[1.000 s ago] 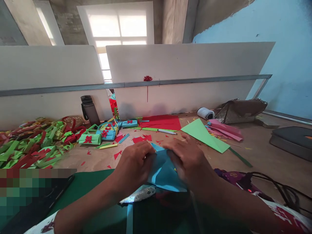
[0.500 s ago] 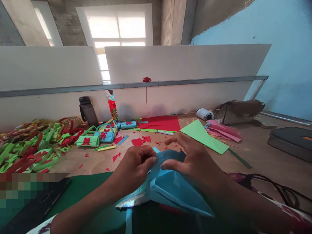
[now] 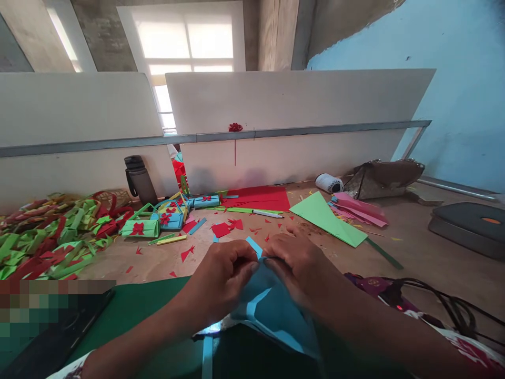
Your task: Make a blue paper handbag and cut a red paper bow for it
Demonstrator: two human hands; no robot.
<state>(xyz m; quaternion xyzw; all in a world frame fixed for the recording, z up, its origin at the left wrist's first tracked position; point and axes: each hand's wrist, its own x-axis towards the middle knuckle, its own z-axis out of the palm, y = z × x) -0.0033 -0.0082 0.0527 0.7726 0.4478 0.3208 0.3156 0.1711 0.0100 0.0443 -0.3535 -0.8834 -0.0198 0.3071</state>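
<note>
A folded piece of blue paper (image 3: 272, 310) is held up in front of me, over a dark green mat (image 3: 158, 305). My left hand (image 3: 231, 271) pinches its upper edge between thumb and fingers. Close beside it, my right hand (image 3: 294, 263) grips the same edge, thumb below and fingers on top. A small light blue strip (image 3: 254, 246) sticks out above the fingertips. The lower part of the blue paper hangs open in a fold. Another thin blue strip (image 3: 207, 358) lies on the mat below.
Small paper bags (image 3: 141, 228) with red bows and a heap of green and red strips (image 3: 51, 242) lie left, near a dark bottle (image 3: 141, 180). Beyond my hands are red paper (image 3: 260, 198), a pen (image 3: 268, 214) and green paper (image 3: 327, 218). Black cables (image 3: 442, 300) run at right.
My right hand has closed from a spread grasp onto the paper's upper edge, moving in beside the left hand. The blue paper's lower fold has shifted left and narrowed.
</note>
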